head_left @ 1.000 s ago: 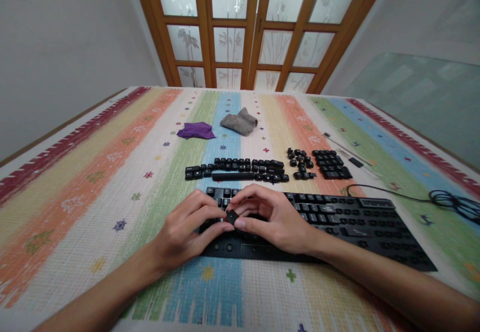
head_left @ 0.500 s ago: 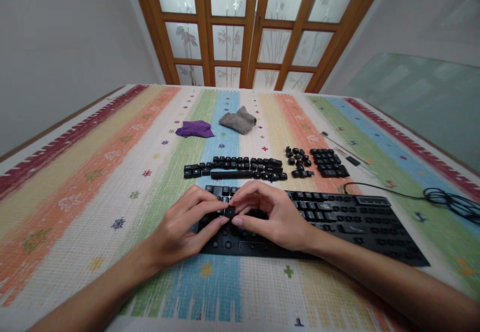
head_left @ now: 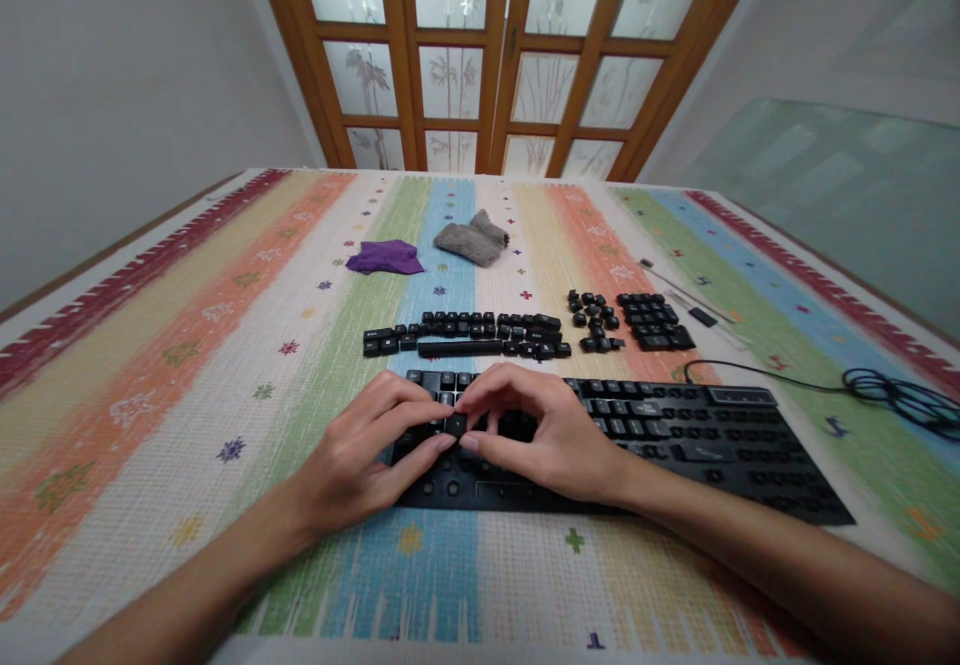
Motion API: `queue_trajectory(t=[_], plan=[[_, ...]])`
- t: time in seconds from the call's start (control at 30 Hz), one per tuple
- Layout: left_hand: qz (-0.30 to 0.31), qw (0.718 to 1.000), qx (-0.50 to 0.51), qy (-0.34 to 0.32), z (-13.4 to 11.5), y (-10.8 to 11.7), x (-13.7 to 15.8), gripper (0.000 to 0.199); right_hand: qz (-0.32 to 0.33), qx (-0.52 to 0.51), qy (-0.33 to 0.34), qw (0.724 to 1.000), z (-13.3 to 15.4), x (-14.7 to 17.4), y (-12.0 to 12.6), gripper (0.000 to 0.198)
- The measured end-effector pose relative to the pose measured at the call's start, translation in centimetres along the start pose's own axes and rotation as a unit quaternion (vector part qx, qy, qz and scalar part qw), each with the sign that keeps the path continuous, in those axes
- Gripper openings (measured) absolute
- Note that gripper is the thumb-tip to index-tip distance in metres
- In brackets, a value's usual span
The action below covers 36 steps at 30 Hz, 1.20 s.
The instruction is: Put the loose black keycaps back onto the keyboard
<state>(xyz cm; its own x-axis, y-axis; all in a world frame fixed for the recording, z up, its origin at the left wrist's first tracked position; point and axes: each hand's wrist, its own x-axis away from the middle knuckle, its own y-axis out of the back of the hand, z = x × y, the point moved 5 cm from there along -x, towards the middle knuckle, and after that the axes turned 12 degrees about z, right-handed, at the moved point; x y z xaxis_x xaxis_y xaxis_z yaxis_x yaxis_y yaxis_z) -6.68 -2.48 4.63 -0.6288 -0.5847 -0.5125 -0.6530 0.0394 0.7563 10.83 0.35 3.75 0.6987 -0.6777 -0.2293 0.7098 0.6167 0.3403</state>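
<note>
A black keyboard (head_left: pixel 720 445) lies across the near part of the table, its upper rows fitted with keycaps and much of its lower and right part bare. Over its left portion, a single black keycap (head_left: pixel 455 426) is pinched between both hands. My left hand (head_left: pixel 367 440) grips it from the left with thumb and finger. From the right, my right hand (head_left: pixel 544 430) closes thumb and forefinger on the same keycap. My hands hide part of the keyboard beneath. Just behind it lie rows of loose keycaps (head_left: pixel 491 325) and a long space bar key (head_left: pixel 459 349).
More loose keycaps (head_left: pixel 654 321) lie in groups at the right, near a thin metal tool (head_left: pixel 686 287) and a small black piece (head_left: pixel 703 317). A coiled cable (head_left: pixel 900 400) rests at far right. Purple cloth (head_left: pixel 385 257) and grey cloth (head_left: pixel 474 239) lie farther back.
Both hands stay on the keycap, which now sits a little lower and flatter between the fingers. The whole view has shifted slightly.
</note>
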Motion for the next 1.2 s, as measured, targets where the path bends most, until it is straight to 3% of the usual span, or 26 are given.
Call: queue_trajectory(t=[0.17,0.37,0.6,1.2], plan=[[0.074,0.997,0.023,0.018,0.4,-1.0,0.1,0.02,0.035,0.172,0.041,0.984,0.2,0.3,-0.3,0.016],[0.121,0.992,0.018,0.029,0.6,-1.7,0.2,0.013,0.069,0.265,0.094,0.957,0.0,0.5,-1.4,0.007],[0.115,0.993,0.006,0.036,0.8,-1.7,0.3,0.015,0.036,0.301,0.079,0.95,-0.3,0.6,-1.1,0.009],[0.119,0.993,0.01,0.009,0.7,-1.4,0.3,0.006,0.046,0.293,0.079,0.952,-0.2,0.6,-1.1,0.014]])
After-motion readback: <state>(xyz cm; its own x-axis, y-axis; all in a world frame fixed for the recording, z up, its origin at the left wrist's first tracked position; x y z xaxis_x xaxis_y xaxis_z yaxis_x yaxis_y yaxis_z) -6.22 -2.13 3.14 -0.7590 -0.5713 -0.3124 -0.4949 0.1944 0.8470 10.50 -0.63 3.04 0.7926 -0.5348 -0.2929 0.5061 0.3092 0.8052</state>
